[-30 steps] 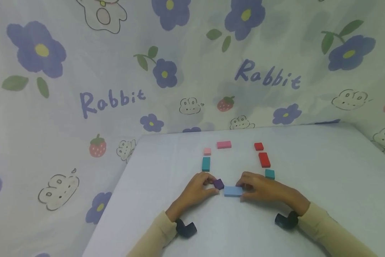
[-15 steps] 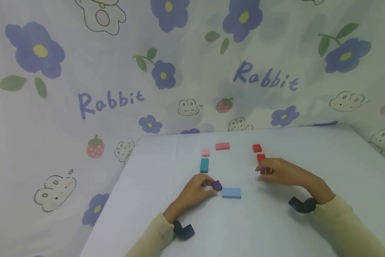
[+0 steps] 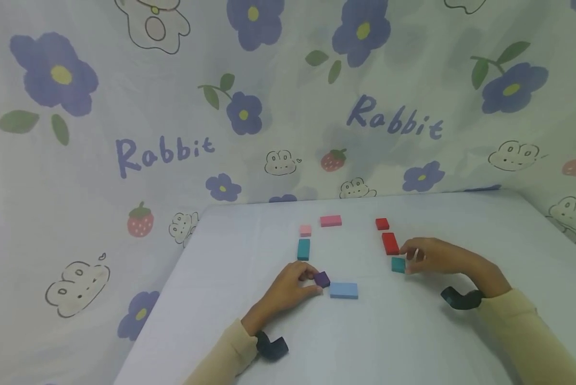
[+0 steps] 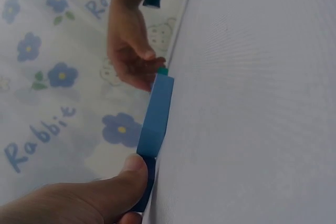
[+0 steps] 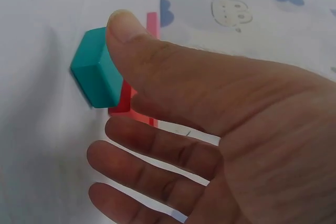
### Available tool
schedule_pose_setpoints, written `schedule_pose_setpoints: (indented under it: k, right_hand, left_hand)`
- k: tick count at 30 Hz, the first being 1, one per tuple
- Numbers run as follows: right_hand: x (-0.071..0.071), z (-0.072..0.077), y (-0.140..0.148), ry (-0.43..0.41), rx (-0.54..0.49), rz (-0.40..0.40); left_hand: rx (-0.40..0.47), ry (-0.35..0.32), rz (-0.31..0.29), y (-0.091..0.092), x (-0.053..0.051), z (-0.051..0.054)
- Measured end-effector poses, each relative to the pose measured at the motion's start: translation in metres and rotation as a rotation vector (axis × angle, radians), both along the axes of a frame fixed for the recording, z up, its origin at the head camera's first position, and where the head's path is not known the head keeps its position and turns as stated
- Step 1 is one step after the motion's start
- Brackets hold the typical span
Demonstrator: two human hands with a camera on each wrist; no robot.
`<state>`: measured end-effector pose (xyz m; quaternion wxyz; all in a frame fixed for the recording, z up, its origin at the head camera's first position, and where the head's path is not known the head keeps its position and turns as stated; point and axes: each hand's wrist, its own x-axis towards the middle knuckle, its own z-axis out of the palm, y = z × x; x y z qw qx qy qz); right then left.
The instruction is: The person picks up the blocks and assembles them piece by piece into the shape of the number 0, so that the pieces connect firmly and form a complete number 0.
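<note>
In the head view my left hand [image 3: 293, 286] pinches a small purple block [image 3: 322, 279] on the table. Just right of it lies a light blue rectangular block [image 3: 343, 290]; in the left wrist view the two appear end to end. My right hand [image 3: 437, 256] is at the right side of a small teal block [image 3: 398, 264], thumb and index finger apart. In the right wrist view the thumb overlaps the teal block [image 5: 94, 69], and whether it touches is unclear. The other fingers are loosely extended. Beyond the teal block lies a red rectangular block [image 3: 390, 244].
A small red block [image 3: 382, 224] lies at the back right. On the left side are a teal rectangular block [image 3: 304, 249], a light pink block [image 3: 305, 230] and a pink rectangular block [image 3: 331, 221]. A patterned curtain [image 3: 249, 160] hangs behind the white table [image 3: 365, 342].
My right hand has left the light blue block, moved right and away over the red block, then come down beside the small teal block. The left hand keeps its hold on the purple block.
</note>
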<state>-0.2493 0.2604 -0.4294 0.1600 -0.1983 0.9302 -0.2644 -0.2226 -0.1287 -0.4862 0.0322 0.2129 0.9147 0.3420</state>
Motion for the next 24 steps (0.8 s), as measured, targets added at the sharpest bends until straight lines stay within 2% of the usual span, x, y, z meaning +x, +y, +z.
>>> schedule_pose_setpoints:
  k: [3,9,20,24]
  right_hand:
    - [-0.0007,-0.0047,-0.0017,-0.002,0.008,0.009]
    - [-0.0035,-0.0102,-0.0057,0.055,0.008,0.027]
    - [-0.0033,-0.0093,-0.0084,0.059,0.011,0.012]
    - [-0.0042,-0.0070,-0.0099,0.091,-0.012,0.030]
  left_hand:
    - [0.001,0.004,-0.003,0.0000,0.0005,0.0005]
    - [0.007,0.002,-0.010,0.0001,0.0014,0.0006]
    - [0.013,0.010,-0.012,0.0007,0.0015,0.0002]
    - [0.009,0.017,-0.013,0.0000,0.0017,0.0005]
